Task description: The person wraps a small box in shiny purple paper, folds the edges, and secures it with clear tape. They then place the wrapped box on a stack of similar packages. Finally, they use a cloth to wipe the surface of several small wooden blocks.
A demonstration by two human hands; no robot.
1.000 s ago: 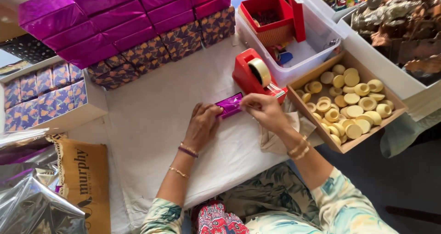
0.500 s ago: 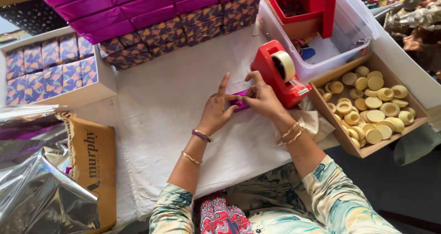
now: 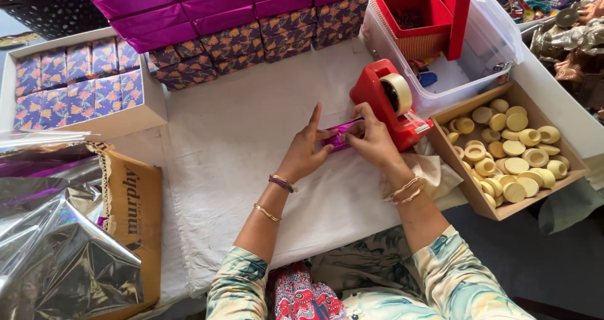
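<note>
Pinching purple packet (image 3: pixel 340 136), both hands (image 3: pixel 307 150) (image 3: pixel 372 139) beside tape dispenser (image 3: pixel 387 103).

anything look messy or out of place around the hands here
Mostly tidy. Both hands, left and right, pinch a small shiny purple packet beside the red tape dispenser. Only the crumpled silver foil sheets at the table's left edge look untidy.

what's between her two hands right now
A small shiny purple wrapped piece lies between the left hand and right hand, both touching it over the white cloth. The head view shows this.
</note>
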